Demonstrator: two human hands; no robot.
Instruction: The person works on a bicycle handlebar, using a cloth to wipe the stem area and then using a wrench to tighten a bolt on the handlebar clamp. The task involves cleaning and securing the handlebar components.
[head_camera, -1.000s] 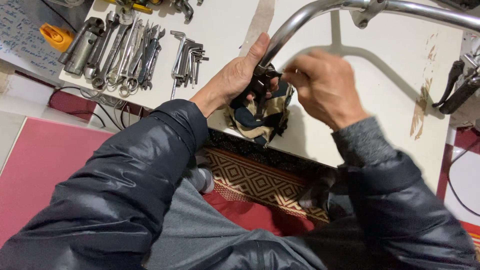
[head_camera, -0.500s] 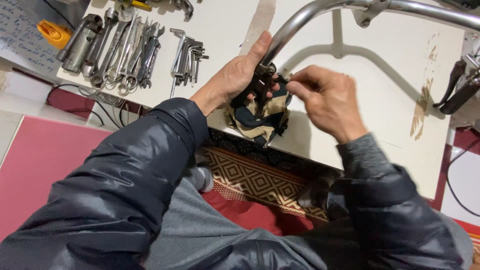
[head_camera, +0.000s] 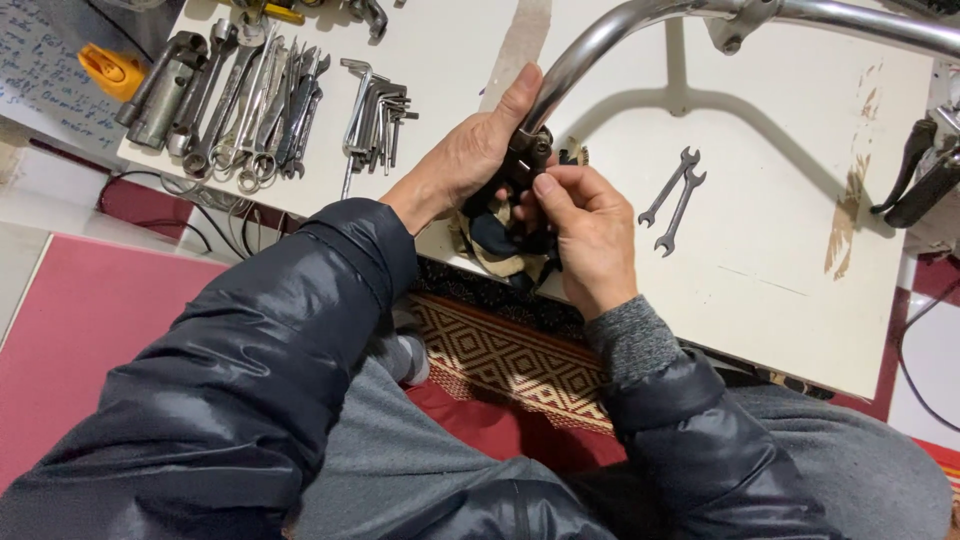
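My left hand (head_camera: 470, 160) wraps around the lower end of a curved chrome handlebar (head_camera: 600, 45), where a dark clamp-like part (head_camera: 525, 160) sits on the tube. My right hand (head_camera: 590, 235) pinches that dark part from below with thumb and fingers. A crumpled dark and cream rag (head_camera: 495, 250) lies under both hands at the front edge of the white board (head_camera: 780, 230). Two small open-ended spanners (head_camera: 672, 200) lie on the board just right of my right hand.
At the back left lie a row of several spanners (head_camera: 250, 100) and a bunch of hex keys (head_camera: 375, 115). An orange tool (head_camera: 105, 70) sits far left. Black lever parts (head_camera: 920, 175) rest at the right edge. A patterned rug (head_camera: 500, 350) lies below.
My right hand has slid down and left from the top of the tube's end to under the dark part, which uncovered the two small spanners. The left hand kept its hold.
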